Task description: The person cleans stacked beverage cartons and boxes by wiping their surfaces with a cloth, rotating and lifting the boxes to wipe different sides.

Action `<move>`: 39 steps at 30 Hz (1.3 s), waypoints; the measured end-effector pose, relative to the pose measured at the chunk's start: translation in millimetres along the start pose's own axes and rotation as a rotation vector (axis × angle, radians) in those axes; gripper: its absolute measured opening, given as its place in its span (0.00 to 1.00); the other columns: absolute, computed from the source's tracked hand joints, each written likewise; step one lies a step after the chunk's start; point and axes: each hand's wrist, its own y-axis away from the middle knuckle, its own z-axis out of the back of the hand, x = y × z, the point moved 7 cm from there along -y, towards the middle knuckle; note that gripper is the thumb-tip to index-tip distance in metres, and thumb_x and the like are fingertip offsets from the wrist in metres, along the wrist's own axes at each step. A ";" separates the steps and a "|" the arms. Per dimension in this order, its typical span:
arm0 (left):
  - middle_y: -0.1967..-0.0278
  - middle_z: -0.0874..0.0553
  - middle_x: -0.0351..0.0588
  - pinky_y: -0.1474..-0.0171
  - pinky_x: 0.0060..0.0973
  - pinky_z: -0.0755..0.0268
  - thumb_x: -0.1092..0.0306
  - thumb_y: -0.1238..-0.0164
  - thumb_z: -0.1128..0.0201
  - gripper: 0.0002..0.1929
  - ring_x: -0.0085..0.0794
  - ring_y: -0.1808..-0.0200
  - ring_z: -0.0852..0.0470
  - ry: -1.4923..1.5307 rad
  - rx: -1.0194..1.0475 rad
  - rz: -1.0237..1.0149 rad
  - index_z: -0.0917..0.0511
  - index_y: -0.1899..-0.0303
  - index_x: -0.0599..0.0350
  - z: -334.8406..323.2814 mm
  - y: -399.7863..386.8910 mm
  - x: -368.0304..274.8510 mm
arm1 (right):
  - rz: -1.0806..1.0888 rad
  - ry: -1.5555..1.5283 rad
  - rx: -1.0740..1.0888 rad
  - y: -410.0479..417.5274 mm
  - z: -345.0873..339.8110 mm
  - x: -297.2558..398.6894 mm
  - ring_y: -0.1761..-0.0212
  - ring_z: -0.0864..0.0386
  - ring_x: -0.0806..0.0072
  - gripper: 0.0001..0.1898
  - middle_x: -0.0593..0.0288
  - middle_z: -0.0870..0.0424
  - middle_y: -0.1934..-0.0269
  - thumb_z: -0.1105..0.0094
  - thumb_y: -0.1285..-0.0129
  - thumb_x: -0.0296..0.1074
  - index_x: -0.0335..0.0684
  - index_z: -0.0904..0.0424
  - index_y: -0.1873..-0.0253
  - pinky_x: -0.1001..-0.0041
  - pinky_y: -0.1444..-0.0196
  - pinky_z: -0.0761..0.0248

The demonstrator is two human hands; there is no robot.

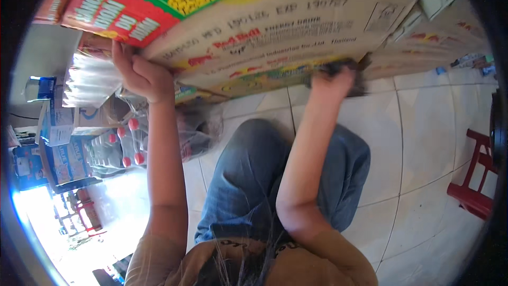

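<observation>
A large Red Bull cardboard carton (254, 28) stretches across the upper middle of the head view. Its left lower corner is at my left hand (145, 73), whose fingers reach up by a red and green printed carton (119, 16); whether they grip or only brace is unclear. My right hand (333, 81) is blurred at the lower edge of the Red Bull carton, with a dark, blurred object (357, 81), perhaps a cloth, in it. A yellow and green printed box (254, 85) lies below the carton, close to the tiled floor.
Wrapped bottles with red caps (133, 143) stand on the left, near blue boxes (71, 159). More Red Bull cartons (428, 43) are stacked at the upper right. A red plastic stool (470, 194) is on the tiled floor (428, 135) at the right.
</observation>
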 end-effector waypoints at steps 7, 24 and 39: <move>0.47 0.21 0.64 0.43 0.37 0.28 0.76 0.37 0.59 0.25 0.47 0.45 0.20 -0.021 0.020 0.073 0.34 0.37 0.72 -3.6 -13.9 -16.3 | 0.587 0.677 -0.341 61.4 -29.5 -29.1 0.25 0.48 0.60 0.28 0.44 0.57 0.24 0.68 0.24 0.35 0.34 0.62 0.24 0.65 0.26 0.54; 0.42 0.26 0.66 0.36 0.39 0.34 0.70 0.33 0.61 0.26 0.47 0.41 0.25 -0.001 0.081 0.080 0.40 0.34 0.72 -32.1 -17.2 -35.8 | 0.999 0.829 0.064 50.6 -100.0 89.5 0.30 0.39 0.60 0.23 0.48 0.39 0.30 0.58 0.27 0.32 0.31 0.41 0.30 0.62 0.29 0.48; 0.31 0.37 0.50 0.27 0.36 0.53 0.55 0.30 0.53 0.30 0.39 0.27 0.43 0.079 0.441 0.549 0.42 0.30 0.59 -10.6 43.1 -99.5 | 0.768 0.833 1.158 183.0 -203.5 78.0 0.46 0.28 0.51 0.03 0.61 0.19 0.59 0.42 0.55 0.29 0.45 0.20 0.75 0.55 0.43 0.36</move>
